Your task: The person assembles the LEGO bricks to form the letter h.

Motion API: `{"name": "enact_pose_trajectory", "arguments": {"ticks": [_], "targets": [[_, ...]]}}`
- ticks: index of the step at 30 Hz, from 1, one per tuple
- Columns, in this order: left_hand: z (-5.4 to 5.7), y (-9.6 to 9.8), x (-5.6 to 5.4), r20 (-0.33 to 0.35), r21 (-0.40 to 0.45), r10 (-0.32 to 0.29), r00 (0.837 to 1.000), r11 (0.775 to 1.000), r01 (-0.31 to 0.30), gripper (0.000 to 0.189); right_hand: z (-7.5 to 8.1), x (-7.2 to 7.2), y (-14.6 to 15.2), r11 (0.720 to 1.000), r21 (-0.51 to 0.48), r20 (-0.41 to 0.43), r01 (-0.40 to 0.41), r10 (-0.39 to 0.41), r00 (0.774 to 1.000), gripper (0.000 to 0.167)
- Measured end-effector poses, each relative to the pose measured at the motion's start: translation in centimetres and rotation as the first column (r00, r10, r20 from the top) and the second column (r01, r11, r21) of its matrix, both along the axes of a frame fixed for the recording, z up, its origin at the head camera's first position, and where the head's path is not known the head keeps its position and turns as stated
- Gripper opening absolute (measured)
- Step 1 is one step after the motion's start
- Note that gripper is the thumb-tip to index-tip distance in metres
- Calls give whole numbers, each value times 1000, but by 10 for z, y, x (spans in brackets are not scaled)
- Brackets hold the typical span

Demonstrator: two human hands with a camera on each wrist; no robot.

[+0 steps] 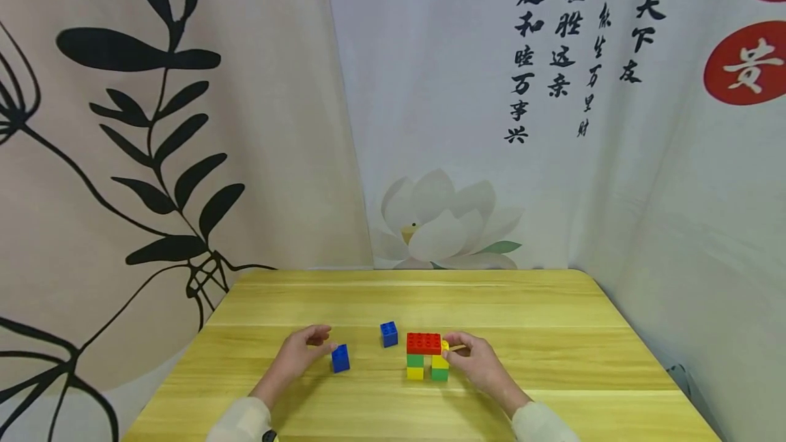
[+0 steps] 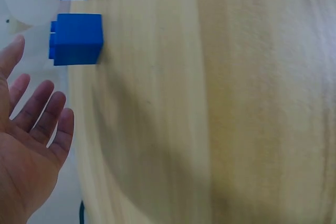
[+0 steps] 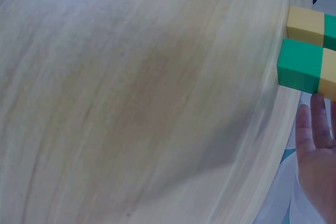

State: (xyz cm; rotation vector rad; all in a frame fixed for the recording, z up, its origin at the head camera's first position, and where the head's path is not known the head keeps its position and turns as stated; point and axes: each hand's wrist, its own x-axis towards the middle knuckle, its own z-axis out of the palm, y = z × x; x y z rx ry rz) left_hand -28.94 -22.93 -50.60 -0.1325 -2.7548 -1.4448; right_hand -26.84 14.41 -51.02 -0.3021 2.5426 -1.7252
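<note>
In the head view my left hand point(image 1: 305, 350) is beside a blue brick point(image 1: 340, 358). Its fingers are loosely bent with nothing between them. The left wrist view shows a gap between the left thumb and the blue brick point(image 2: 79, 39). My right hand point(image 1: 479, 361) is at the right end of a small brick arch, thumb in front and forefinger behind, pinching the upper yellow brick point(image 1: 439, 362). A red brick point(image 1: 424, 343) bridges two columns of green and yellow bricks. Beneath the pinched brick is a green brick point(image 3: 299, 65); the right hand's other fingers extend close by.
Another blue brick point(image 1: 389, 334) stands behind and between the near blue brick and the arch. All of it rests on a wooden table point(image 1: 522, 299). Printed curtains point(image 1: 295, 121) hang behind and beside the table.
</note>
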Motion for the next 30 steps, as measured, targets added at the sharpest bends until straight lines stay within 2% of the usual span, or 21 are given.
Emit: {"name": "enact_pose_trajectory", "arguments": {"ticks": [3, 8, 17, 24, 30], "targets": [[-4, -2, 0, 47, 32, -31, 998, 999, 30, 51, 0, 0, 0, 1000, 2, 9, 6, -7, 1000, 35], [-9, -3, 1, 65, 29, -81, 995, 996, 79, 53, -1, 1, 0, 1000, -5, 10, 1, -1, 1000, 34], [-17, -6, 2, 87, 29, -98, 991, 995, 95, 49, 0, 0, 0, 1000, -15, 15, -6, 6, 1000, 36], [-20, -6, 2, 68, 30, -126, 990, 992, 125, 43, 0, 0, 0, 1000, -21, 19, -7, 7, 1000, 35], [-21, -5, 2, 69, 22, -114, 991, 993, 113, 41, -1, 0, 0, 1000, -21, 14, -1, 1, 1000, 33]]}}
